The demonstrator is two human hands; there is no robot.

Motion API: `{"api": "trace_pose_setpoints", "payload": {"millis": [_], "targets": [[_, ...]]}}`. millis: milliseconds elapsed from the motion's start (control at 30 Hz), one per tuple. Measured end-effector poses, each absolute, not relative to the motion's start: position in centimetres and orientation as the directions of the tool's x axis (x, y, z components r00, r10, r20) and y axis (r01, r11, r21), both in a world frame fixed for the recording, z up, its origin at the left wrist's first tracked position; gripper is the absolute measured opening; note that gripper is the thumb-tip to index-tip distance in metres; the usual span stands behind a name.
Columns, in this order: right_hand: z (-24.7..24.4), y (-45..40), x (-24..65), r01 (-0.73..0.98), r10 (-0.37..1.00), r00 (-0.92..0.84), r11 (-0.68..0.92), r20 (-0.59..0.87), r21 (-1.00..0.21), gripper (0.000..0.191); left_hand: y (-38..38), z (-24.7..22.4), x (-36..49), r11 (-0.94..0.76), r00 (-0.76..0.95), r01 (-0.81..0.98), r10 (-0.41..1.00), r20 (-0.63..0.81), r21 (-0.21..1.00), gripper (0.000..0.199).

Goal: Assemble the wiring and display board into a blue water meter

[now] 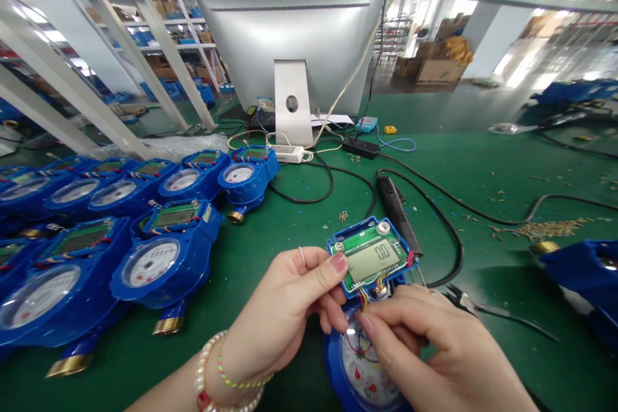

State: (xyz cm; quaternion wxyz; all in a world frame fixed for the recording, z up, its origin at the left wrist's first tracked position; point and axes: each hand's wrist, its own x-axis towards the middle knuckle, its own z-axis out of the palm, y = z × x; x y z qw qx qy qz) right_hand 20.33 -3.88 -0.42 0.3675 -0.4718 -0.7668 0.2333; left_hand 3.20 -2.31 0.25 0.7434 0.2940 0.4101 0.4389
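Observation:
My left hand [294, 290] grips the left edge of a small circuit board with a display [374, 257], its thumb on the front. The board sits in a blue frame, and its screen shows digits. Thin coloured wires [363, 299] run from its lower edge, and my right hand [425, 335] pinches them between thumb and fingers. Below both hands lies a blue water meter [338, 367] with a round dial, partly covered by my right hand. Just behind the board, a black electric screwdriver [396, 206] rests on the green table.
Rows of blue water meters [149, 261] with brass fittings stand at the left. A silver monitor [290, 38] is at the back. Black cables [454, 238], side cutters [466, 301] and a pile of small screws [555, 228] lie at the right, near another blue meter [589, 277].

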Motion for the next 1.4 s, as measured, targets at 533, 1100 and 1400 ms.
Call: {"api": "trace_pose_setpoints", "payload": {"millis": [533,1100,1400], "targets": [[-1.6,-3.8,21.5,0.466,0.790,-0.404,0.611,0.461,-0.640,0.034,-2.0,-0.1,2.4,0.484,0.322,-0.363,0.867,-0.380,0.797,0.039],[0.6,0.2,21.1,0.367,0.779,-0.469,0.600,0.415,-0.711,0.110,-2.2,0.3,2.4,0.532,0.366,-0.324,0.833,-0.415,0.782,0.041],[0.8,0.5,21.0,0.388,0.726,-0.490,0.678,0.483,-0.625,0.083,-1.3,0.1,1.9,0.507,0.451,-0.215,0.810,-0.376,0.835,0.042]]}}
